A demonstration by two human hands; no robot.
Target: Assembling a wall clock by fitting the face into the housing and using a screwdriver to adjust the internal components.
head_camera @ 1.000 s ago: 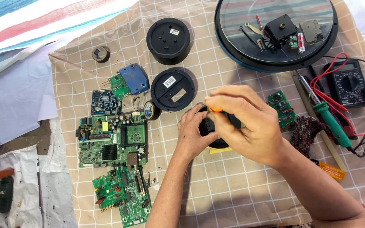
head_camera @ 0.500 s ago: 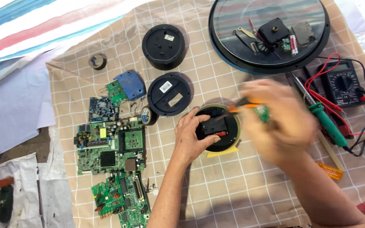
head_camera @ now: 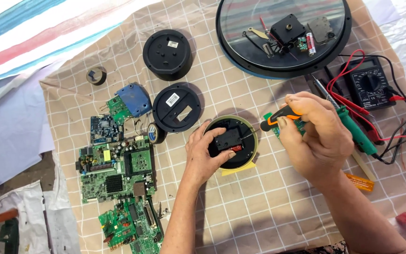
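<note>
Checked cloth (head_camera: 278, 207), right hand (head_camera: 318, 141) pulled back (screwdriver (head_camera: 278, 118) gripped), clock (head_camera: 231, 141) uncovered

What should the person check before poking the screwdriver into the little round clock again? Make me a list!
1. Small round clock held steady: ok, the left hand grips its rim on the checked cloth.
2. Screwdriver held firmly: ok, the right hand is wrapped around its orange and black handle.
3. Tip on the right spot: cannot tell, the thin shaft reaches over the clock's edge, but its end is too small to see.
4. Soldering iron out of the way: not ok, it lies right under the right hand.
5. Multimeter leads clear: cannot tell, the red and black wires loop near the right wrist.
</note>
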